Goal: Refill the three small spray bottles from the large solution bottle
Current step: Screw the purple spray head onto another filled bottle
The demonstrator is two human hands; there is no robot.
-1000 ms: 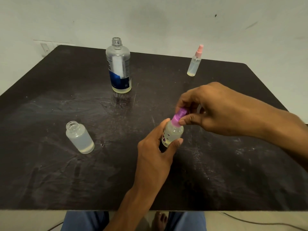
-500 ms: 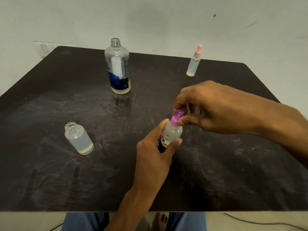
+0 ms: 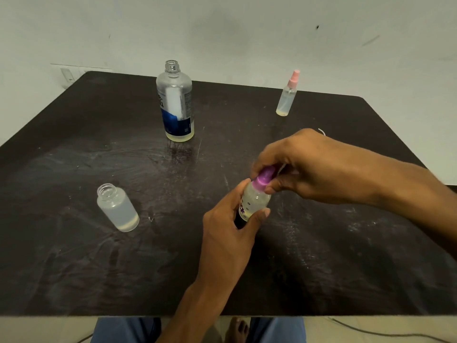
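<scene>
My left hand (image 3: 230,226) grips the body of a small clear spray bottle (image 3: 254,201) with a purple print, just above the table's middle. My right hand (image 3: 306,167) pinches its purple spray cap (image 3: 264,178), which sits on the bottle's neck. The large solution bottle (image 3: 176,102), clear with a blue label and no cap, stands upright at the back centre with a little yellowish liquid at its bottom. A small uncapped frosted bottle (image 3: 118,209) stands at the left, holding a shallow layer of liquid. A slim spray bottle with a pink cap (image 3: 286,95) stands at the back right.
All of it rests on a dark, scuffed table (image 3: 74,268) set against a pale wall. A thin white thing (image 3: 321,131) shows behind my right hand. My knees and a bare foot show below the table's front edge, with a cable on the floor at the right.
My right hand's fingers have shifted slightly around the purple cap. The bottle stays in my left hand at nearly the same spot. The other bottles have not moved.
</scene>
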